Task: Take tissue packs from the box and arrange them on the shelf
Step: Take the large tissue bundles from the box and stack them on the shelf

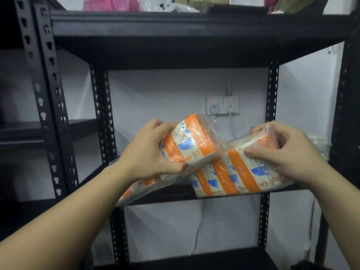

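The left hand is wrapped around one end of an orange-and-cream tissue pack, thumb underneath and fingers curled over the top, so the pack is clamped and lifted clear, tilted with its far end raised toward the wall. The right hand is pressed down on a second tissue pack, thumb on its printed face and fingers folded over its far upper edge, in a closed grip through the loose clear wrap. That second pack lies at the right end of the middle shelf, its long axis running roughly from the front edge back toward the wall, leaning left. More packs in film sit low at the shelf's left front corner, partly overhanging the edge and partly hidden by the left forearm. The lifted pack hangs just above and left of the one under the right hand, their wraps touching between the hands. The left hand is the nearer to the open stretch of shelf, so setting its pack down beside the right one looks like the step in hand. The box is not in view.
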Tool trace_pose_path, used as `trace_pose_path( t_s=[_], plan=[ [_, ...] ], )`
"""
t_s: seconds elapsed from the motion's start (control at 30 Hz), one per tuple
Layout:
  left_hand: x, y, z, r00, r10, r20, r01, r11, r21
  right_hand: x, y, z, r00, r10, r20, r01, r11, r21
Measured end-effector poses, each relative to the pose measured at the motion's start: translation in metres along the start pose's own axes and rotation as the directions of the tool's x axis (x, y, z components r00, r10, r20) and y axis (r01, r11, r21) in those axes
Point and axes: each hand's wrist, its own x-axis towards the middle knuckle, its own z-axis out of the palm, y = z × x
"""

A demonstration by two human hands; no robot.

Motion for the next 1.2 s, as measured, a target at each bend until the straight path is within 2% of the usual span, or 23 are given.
trace_pose_path(
  t_s=[0.2, 0.4, 0.57, 0.8, 1.0, 1.13, 1.2],
  plan=[
    [0.036, -0.025, 0.001, 0.999, -0.001, 0.043, -0.003, 0.996, 0.088, 0.029, 0.004, 0.000, 0.983, -0.053, -0.176, 0.052, 0.999, -0.012],
    [0.053, -0.047, 0.030, 0.989, -0.063, 0.131, 0.044, 0.988, 0.148, 0.053, 0.037, 0.026, 0.961, -0.120, -0.251, 0.108, 0.992, -0.061],
    [0.055, -0.066, 0.065, 0.970, -0.105, 0.218, 0.071, 0.985, 0.159, 0.067, 0.071, 0.043, 0.970, -0.097, -0.225, 0.077, 0.992, -0.098],
    [0.048, -0.082, 0.104, 0.965, -0.094, 0.245, 0.038, 0.974, 0.224, 0.083, 0.121, 0.072, 0.978, 0.016, -0.210, -0.046, 0.989, -0.140],
    [0.044, -0.088, 0.117, 0.956, -0.129, 0.265, 0.070, 0.972, 0.222, 0.099, 0.154, 0.085, 0.981, 0.124, -0.149, -0.149, 0.974, -0.168],
    [0.045, -0.093, 0.118, 0.935, -0.163, 0.314, 0.110, 0.978, 0.179, 0.106, 0.158, 0.084, 0.981, 0.177, -0.085, -0.193, 0.950, -0.246],
    [0.043, -0.097, 0.117, 0.925, -0.157, 0.346, 0.093, 0.976, 0.195, 0.106, 0.154, 0.086, 0.982, 0.137, -0.131, -0.177, 0.909, -0.377]
  ],
)
